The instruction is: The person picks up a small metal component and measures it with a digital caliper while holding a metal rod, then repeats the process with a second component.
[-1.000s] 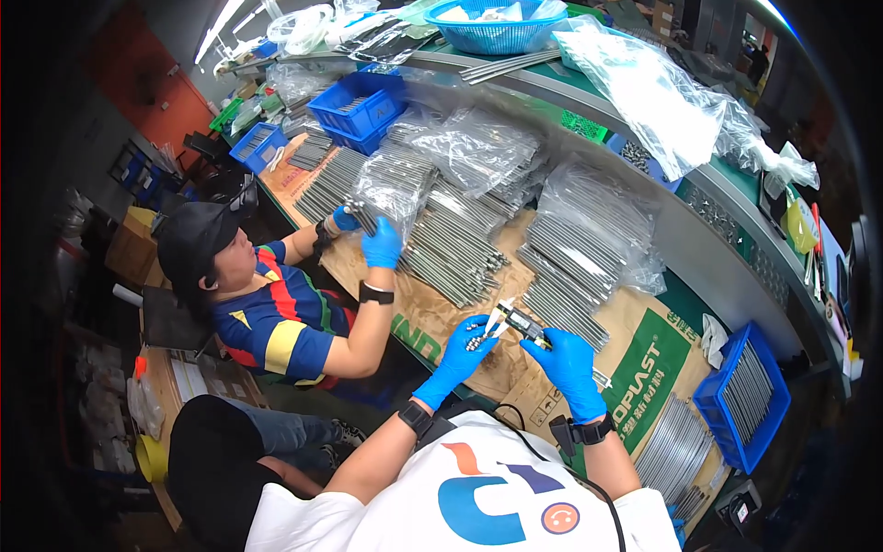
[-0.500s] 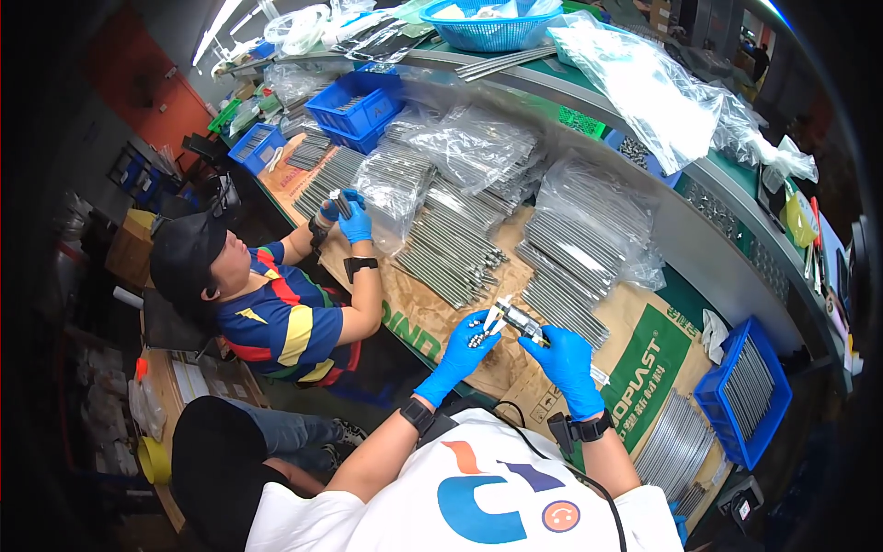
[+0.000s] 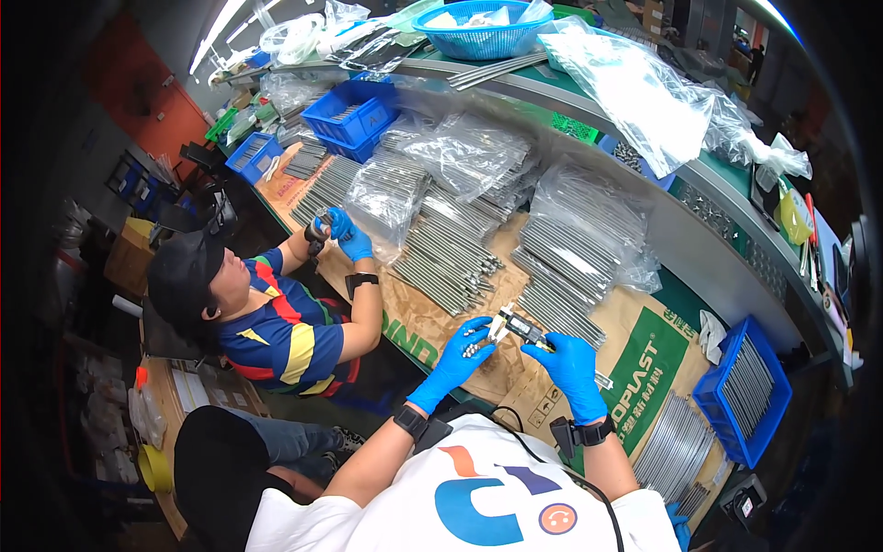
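My left hand (image 3: 452,368), in a blue glove, is closed around several small metal pieces (image 3: 472,350), whose ends show between the fingers. My right hand (image 3: 568,373), gloved in blue too, grips a digital caliper (image 3: 523,327) by its display end. The caliper's jaws point left and meet the fingertips of my left hand; whether a piece sits between them is too small to tell. Just beyond both hands lie metal rods (image 3: 440,262) in rows on brown paper, and further bundles are under clear plastic bags (image 3: 589,216).
At my left a co-worker in a striped shirt (image 3: 303,336) holds something dark in blue-gloved hands (image 3: 353,241). A blue bin (image 3: 782,391) of rods stands at the right, near a white cloth (image 3: 711,336). More blue bins (image 3: 345,138) stand at the back. A raised shelf carries a blue basket (image 3: 483,41).
Both my hands have shifted slightly, and the caliper's jaws now meet my left fingers more closely. The co-worker's hands have lowered and come together.
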`<state>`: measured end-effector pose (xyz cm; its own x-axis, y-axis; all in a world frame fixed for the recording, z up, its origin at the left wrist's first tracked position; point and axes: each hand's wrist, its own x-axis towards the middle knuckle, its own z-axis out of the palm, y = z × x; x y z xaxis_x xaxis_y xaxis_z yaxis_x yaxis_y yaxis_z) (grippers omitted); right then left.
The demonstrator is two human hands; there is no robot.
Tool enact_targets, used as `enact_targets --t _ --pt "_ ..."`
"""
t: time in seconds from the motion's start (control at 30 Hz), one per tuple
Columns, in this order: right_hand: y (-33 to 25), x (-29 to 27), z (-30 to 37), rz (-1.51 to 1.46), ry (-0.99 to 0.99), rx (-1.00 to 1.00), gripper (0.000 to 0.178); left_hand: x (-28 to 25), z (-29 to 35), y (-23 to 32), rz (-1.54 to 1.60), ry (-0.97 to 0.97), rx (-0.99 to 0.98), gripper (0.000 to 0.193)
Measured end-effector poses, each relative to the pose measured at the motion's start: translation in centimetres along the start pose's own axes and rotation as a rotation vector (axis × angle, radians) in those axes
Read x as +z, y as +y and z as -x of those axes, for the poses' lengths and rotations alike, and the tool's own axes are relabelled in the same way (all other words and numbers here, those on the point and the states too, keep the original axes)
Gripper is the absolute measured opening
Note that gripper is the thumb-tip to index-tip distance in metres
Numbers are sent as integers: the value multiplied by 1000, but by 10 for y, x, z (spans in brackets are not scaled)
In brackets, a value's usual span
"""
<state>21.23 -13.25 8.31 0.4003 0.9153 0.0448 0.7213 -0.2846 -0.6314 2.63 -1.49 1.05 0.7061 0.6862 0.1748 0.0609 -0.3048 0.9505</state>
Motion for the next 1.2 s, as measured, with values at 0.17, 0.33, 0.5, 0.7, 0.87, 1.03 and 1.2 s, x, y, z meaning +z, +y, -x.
enact_targets --t 0.17,0.33,0.5,0.7,0.87,1.03,1.2 --pt "6 -5 -3 27 80 -10 46 -5 7 9 115 -50 -120 62" --pt "5 0 -14 41 139 -68 43 1 9 12 185 -32 -102 68" --pt "-11 14 -21 37 135 -143 40 2 5 -16 137 -84 -112 67" --pt "-4 21 -20 44 182 -91 39 -9 -3 -34 -390 -48 168 57" --pt "0 21 -10 58 58 -76 41 -4 -8 -20 66 19 -54 39" --pt "-3 24 -6 51 25 -75 44 1 -7 -23 229 65 -184 31" --pt "0 25 -6 15 13 -44 46 2 -6 -25 205 85 -131 31"
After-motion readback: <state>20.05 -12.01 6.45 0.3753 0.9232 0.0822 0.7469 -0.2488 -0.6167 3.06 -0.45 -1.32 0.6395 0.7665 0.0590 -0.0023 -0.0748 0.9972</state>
